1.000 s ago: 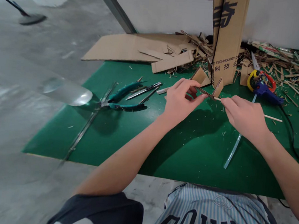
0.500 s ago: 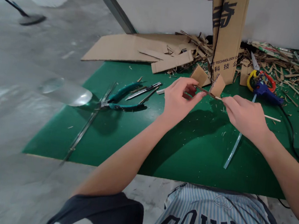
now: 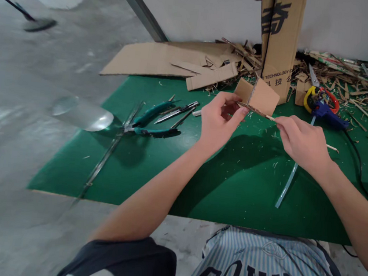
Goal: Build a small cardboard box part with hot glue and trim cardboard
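Since a moment earlier, the small cardboard piece (image 3: 261, 98) had turned from edge-on to show its flat brown face, and it sat a little higher. My left hand (image 3: 219, 122) pinched its left end between thumb and fingertips, holding it up off the green mat (image 3: 232, 183). My right hand (image 3: 303, 142) was closed on a thin wooden stick (image 3: 332, 148), fingertips gripping it just beside the piece's lower edge. The stick's front end met that edge, and its tail poked out past my palm to the right.

Under my right wrist a clear plastic tube (image 3: 286, 187) lay on the mat, running away from me. Just beyond it were a blue glue gun (image 3: 326, 112) and scissors (image 3: 318, 93) with yellow and red handles. A tall cardboard box (image 3: 280, 38) stood upright behind the piece, amid cardboard scraps (image 3: 343, 81) strewn along the wall. To the left lay teal-handled pliers (image 3: 154, 123) beside a long metal strip (image 3: 109, 151), and farther back a flat cardboard sheet (image 3: 160, 57).
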Available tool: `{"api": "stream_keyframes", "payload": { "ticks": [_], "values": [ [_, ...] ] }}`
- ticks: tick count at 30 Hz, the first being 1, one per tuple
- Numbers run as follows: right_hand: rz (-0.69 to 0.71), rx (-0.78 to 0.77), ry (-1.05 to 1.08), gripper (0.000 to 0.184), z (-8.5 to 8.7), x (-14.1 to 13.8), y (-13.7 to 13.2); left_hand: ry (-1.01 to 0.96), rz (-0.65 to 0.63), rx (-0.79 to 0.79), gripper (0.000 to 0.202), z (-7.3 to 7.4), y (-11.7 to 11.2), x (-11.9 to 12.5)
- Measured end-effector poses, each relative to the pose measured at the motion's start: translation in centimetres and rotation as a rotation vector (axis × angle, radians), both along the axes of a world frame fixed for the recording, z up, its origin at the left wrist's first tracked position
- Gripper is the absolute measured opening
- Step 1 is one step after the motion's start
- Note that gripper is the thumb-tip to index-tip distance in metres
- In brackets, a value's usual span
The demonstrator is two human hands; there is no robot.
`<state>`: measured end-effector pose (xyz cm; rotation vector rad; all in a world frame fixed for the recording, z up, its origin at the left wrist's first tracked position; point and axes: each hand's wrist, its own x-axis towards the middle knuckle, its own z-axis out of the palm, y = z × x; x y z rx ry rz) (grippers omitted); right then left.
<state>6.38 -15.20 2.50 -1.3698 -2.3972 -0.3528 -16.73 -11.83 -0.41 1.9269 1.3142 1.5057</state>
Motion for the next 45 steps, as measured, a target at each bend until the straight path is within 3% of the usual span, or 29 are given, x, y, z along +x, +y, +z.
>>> {"api": "stream_keyframes", "payload": {
  "ticks": [7,19,30,34,40,45],
  "values": [
    [0.025,0.026,0.021,0.028,-0.3,0.1,0.1,-0.081,-0.035,-0.009,0.049,-0.5,0.5,0.1],
    [0.044,0.01,0.035,0.031,-0.1,0.1,-0.1,0.016,0.042,-0.063,0.053,-0.4,0.2,0.1],
    [0.038,-0.033,-0.007,0.034,-0.6,0.5,0.5,-0.029,0.101,-0.011,0.048,-0.5,0.6,-0.3],
    [0.03,-0.068,0.02,0.03,-0.4,0.7,0.6,-0.077,0.068,0.047,0.053,-0.1,0.5,-0.5],
    [-0.014,-0.112,0.357,0.034,0.4,1.4,0.7,0.251,0.049,0.167,0.042,0.1,0.1,-1.0],
    [0.128,-0.213,0.432,0.043,0.2,1.9,1.5,0.478,-0.076,0.091,0.033,0.4,-0.1,-1.3]
  ]
}}
